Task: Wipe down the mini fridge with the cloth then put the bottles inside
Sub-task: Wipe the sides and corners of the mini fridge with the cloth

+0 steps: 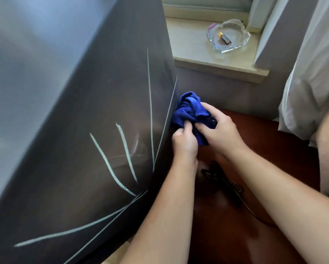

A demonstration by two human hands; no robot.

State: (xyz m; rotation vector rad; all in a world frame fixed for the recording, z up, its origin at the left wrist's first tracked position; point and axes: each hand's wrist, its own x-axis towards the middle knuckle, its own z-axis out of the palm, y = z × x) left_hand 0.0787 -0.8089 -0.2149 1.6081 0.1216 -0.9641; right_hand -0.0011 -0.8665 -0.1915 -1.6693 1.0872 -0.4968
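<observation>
The dark grey mini fridge fills the left of the view, its side panel marked with pale leaf-like lines. A bunched blue cloth sits right beside the fridge's right edge. My left hand pinches the cloth's lower left part, and my right hand grips it from the right. Both hands hold the cloth just off the fridge's edge, above a dark red-brown surface. No bottles are in view.
A window sill behind holds a clear glass ashtray with a battery inside. A black cable lies on the red-brown surface below my arms. White curtain fabric hangs at the right.
</observation>
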